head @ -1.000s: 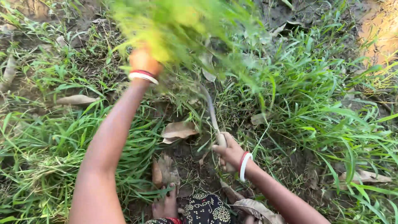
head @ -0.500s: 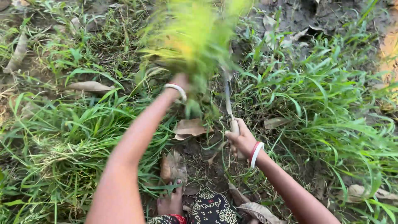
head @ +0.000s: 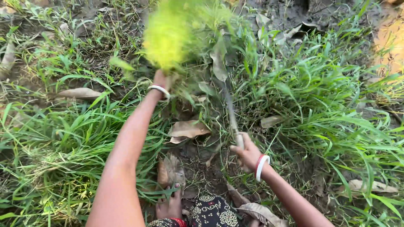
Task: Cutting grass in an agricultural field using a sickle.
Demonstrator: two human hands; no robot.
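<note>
My left hand [head: 162,80], with a white bangle at the wrist, is closed around a bunch of green grass [head: 174,35] that blurs with motion above it. My right hand [head: 246,152], wearing red and white bangles, grips the pale handle of a sickle [head: 230,113]. Its dark curved blade reaches up toward the base of the grass bunch, near a hanging dry leaf. Bare dark soil lies between the two hands. My foot [head: 170,204] and a dark patterned cloth [head: 210,212] show at the bottom.
Thick green grass [head: 328,105] stands to the right and more grass [head: 54,143] at the lower left. Dry brown leaves [head: 187,130] lie on the bare soil in the middle. Another dry leaf [head: 78,93] rests at the left. Dark mud shows at the top.
My left hand has shifted with the grass bunch, ending left of its position half a second ago. My right hand and the sickle stay close to the same spot near the soil.
</note>
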